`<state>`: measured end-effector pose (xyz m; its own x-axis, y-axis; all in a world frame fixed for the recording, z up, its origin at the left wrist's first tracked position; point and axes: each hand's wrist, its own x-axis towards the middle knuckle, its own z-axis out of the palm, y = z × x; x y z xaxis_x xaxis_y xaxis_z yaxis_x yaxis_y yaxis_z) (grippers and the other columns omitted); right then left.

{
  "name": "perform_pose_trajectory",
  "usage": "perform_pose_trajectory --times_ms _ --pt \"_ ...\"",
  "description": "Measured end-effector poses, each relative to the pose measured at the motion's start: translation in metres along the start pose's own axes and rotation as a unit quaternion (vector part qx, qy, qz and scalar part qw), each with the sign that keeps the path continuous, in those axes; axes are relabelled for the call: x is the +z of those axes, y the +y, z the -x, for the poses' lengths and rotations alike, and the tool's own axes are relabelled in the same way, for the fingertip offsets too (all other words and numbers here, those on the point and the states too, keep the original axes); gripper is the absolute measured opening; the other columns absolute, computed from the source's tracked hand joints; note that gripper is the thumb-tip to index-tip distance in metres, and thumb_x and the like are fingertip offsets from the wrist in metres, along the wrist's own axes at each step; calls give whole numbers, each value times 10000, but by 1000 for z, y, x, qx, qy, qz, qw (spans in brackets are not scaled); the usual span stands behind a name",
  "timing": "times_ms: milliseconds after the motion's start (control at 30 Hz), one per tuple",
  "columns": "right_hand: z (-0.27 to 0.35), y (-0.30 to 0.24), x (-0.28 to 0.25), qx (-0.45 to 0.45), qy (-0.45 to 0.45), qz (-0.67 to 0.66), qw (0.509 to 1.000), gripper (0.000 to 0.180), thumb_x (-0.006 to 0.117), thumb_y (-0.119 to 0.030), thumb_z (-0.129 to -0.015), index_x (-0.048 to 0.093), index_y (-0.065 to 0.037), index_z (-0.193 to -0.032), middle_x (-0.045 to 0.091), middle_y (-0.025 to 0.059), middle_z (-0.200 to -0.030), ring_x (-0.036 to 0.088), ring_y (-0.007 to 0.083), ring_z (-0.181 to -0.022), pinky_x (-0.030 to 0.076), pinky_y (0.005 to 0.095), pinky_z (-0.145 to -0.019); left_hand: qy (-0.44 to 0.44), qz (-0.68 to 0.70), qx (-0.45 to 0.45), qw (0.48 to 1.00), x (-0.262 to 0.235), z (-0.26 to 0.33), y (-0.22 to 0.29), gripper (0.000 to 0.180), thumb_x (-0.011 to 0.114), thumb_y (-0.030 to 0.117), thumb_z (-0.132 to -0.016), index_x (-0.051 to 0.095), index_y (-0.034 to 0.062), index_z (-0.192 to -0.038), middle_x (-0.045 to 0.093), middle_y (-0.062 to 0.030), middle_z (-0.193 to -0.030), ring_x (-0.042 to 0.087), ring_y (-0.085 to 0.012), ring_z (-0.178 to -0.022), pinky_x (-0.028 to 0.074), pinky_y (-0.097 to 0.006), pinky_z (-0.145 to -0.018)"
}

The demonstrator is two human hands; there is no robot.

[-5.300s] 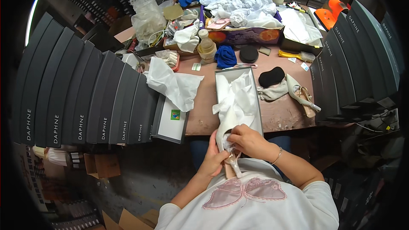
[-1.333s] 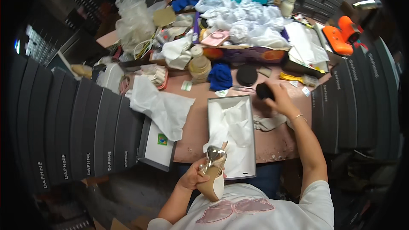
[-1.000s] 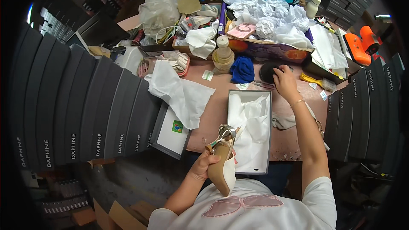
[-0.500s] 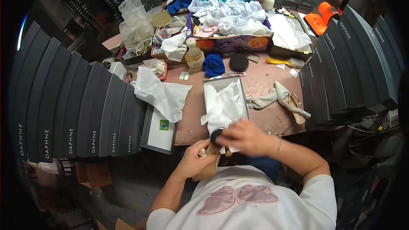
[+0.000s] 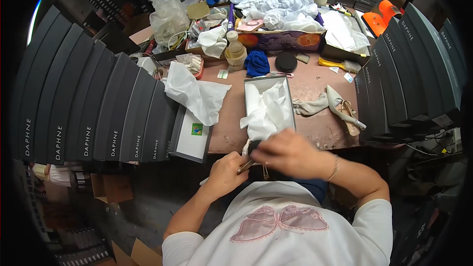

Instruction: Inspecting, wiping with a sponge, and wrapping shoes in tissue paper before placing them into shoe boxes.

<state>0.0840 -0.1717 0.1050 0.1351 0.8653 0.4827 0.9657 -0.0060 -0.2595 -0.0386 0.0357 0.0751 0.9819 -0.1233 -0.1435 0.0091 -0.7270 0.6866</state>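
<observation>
In my left hand [image 5: 226,175], closed at the table's near edge, is a shoe [image 5: 246,165], mostly covered by my fingers. My right hand [image 5: 290,155] is bent over it and smeared by motion. A dark, rounded pad-like thing [image 5: 253,146] shows at its fingertips, pressed close to the shoe; its exact kind is unclear. Just beyond my hands lies an open shoebox [image 5: 250,91] with crumpled white tissue paper [image 5: 268,111] in it. To its right a pale pointed heeled shoe [image 5: 340,108] rests on its side, next to a greyish cloth [image 5: 313,105].
Dark shoeboxes stand in rows at left [image 5: 106,113] and right [image 5: 394,83]. A box lid [image 5: 189,143] carries white paper [image 5: 199,99]. Behind are a bottle [image 5: 235,55], a blue cloth [image 5: 257,63], a round black tin [image 5: 286,62], a yellow-handled brush [image 5: 340,64] and a carton of crumpled paper [image 5: 281,40].
The view has shifted, so the table sits higher and further right in it. My left hand has tilted the shoe, whose tan underside no longer shows. The right hand keeps moving over it.
</observation>
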Motion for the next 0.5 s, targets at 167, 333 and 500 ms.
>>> perform_pose_trajectory --times_ms 167,333,500 --pt "39 73 25 102 -52 28 993 304 609 -116 -743 650 -94 -1044 570 66 -1035 532 230 -974 411 378 -793 2 91 -38 995 -11 0 -9 413 705 101 -713 631 8 -1109 565 -115 -818 618 -252 -764 480 -348 -674" --pt "57 145 17 229 78 140 960 437 683 -174 -751 584 -49 -1158 573 154 -1084 558 334 -967 438 424 -840 -38 240 -47 969 -14 -6 -13 396 724 84 -724 652 31 -1109 581 -51 -845 579 -148 -765 462 -270 -690" --pt "-3 41 45 191 -220 -420 860 1062 780 -414 -747 133 -4 -1483 468 212 -1367 557 248 -1114 449 335 -928 -68 -89 147 983 -17 -6 10 417 703 78 -703 643 105 -1116 586 -80 -947 589 -261 -890 494 -346 -737"
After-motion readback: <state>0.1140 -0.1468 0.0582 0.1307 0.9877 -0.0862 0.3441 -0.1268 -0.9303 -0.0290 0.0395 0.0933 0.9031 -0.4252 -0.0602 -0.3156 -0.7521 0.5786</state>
